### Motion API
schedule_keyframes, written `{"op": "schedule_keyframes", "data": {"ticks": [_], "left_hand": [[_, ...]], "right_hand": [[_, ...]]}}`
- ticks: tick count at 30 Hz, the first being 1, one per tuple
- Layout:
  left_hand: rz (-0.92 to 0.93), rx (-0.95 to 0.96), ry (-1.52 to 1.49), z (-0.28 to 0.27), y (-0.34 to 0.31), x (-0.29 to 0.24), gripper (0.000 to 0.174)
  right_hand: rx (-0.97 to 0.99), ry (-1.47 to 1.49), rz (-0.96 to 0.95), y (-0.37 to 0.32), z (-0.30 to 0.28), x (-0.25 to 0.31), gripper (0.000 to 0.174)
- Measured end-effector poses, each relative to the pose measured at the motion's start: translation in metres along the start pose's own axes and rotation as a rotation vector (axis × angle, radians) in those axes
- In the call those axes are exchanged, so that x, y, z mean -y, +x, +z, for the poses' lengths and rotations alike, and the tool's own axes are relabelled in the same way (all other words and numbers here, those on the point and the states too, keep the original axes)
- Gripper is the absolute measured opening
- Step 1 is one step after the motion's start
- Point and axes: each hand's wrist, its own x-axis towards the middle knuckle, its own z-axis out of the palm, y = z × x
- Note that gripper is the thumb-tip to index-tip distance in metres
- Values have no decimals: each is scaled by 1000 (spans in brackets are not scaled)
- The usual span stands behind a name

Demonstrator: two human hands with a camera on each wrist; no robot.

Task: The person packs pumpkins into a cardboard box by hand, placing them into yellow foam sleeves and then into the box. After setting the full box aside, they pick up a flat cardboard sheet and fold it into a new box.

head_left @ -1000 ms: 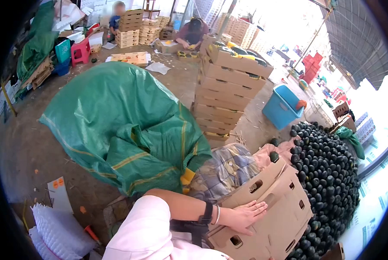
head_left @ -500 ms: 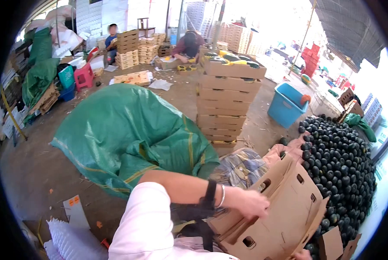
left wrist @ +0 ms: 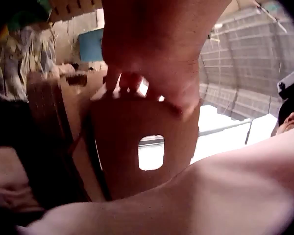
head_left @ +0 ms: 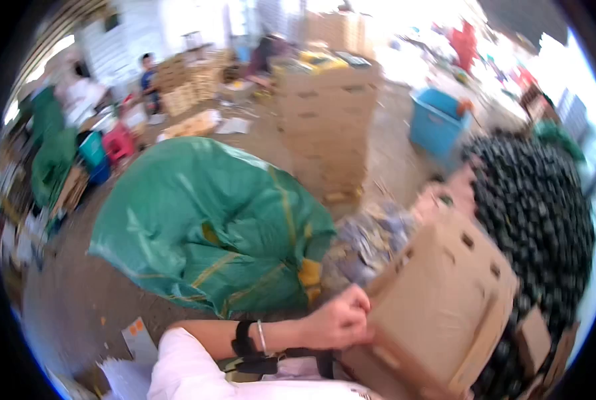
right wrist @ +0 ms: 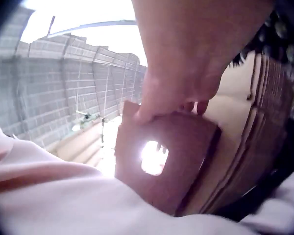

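Observation:
A brown cardboard tray [head_left: 444, 287] with oval hand holes stands tilted in front of the person, side walls turned up. At its left edge is the left hand [head_left: 341, 320], blurred in the head view. In the left wrist view that hand [left wrist: 154, 63] grips the top of a holed side wall [left wrist: 122, 132], thumb on the near face, fingers over the edge. From the right wrist view, the right hand [right wrist: 179, 83] holds another holed wall [right wrist: 186, 147], its thumb on the near side and fingers behind. More flat cardboard sheets [right wrist: 245, 142] lie stacked below.
A big green sack [head_left: 198, 220] lies to the left, patterned cloth [head_left: 371, 247] beside it. Stacked cardboard trays [head_left: 324, 127] stand ahead, a blue tub [head_left: 438, 123] right of them. Dark round fruit [head_left: 538, 227] is heaped at the right. Two people are in the background.
The left hand, flat on the cardboard one second ago, has lifted, curled and moved left to its edge. The cardboard has gone from lying flatter to tilted up with raised walls.

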Motion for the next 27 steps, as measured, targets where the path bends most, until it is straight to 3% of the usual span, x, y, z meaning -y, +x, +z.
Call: {"op": "schedule_keyframes", "data": {"ticks": [1,3,4,5,6,7,8,10,12,13,14,15,17,18,19,20,21,24,26,27], "left_hand": [[45,-254,9,14,12,5,13],[-279,-304,-148,24,26,12,3],[-277,-346,-30,30,31,18,12],[69,-241,389,24,42,0,24],[290,-72,791,22,46,-14,33],[379,79,869,29,50,-22,32],[301,211,711,40,56,-36,27],[213,566,752,49,63,-33,24],[77,957,849,54,69,-20,24],[114,957,758,51,75,-23,21],[143,954,669,45,85,-30,19],[162,948,582,38,89,-38,17],[218,543,279,23,96,-48,16],[327,231,160,12,103,-43,27],[273,-20,-12,-3,109,-27,33],[114,8,-200,-13,117,-13,38],[-46,23,-387,-17,125,1,43],[-495,-111,-920,-22,107,20,53],[-588,-127,-1098,-27,104,25,56],[-551,-70,-1104,-27,112,28,57]], "right_hand": [[-129,119,229,10,10,9,31],[-497,413,473,43,38,21,25],[-484,172,301,48,39,28,34],[-471,-195,57,61,27,69,45],[-397,-461,-112,65,17,80,48],[-168,-635,-254,68,5,90,52],[75,-344,-316,75,7,95,50],[469,-373,-180,81,26,99,27],[551,-462,-254,84,37,89,20],[619,-427,-276,88,37,91,20],[686,-389,-308,94,30,88,20],[592,-400,-290,92,19,86,19],[418,-415,-271,90,0,85,17],[239,-386,-194,90,-9,78,16],[128,-415,-172,88,-13,74,16],[21,-439,-155,87,-13,73,15],[118,-569,-312,79,2,77,14],[610,-305,-497,48,40,101,11],[96,-189,-549,58,37,87,8],[-105,-52,-395,64,19,73,10]]}}
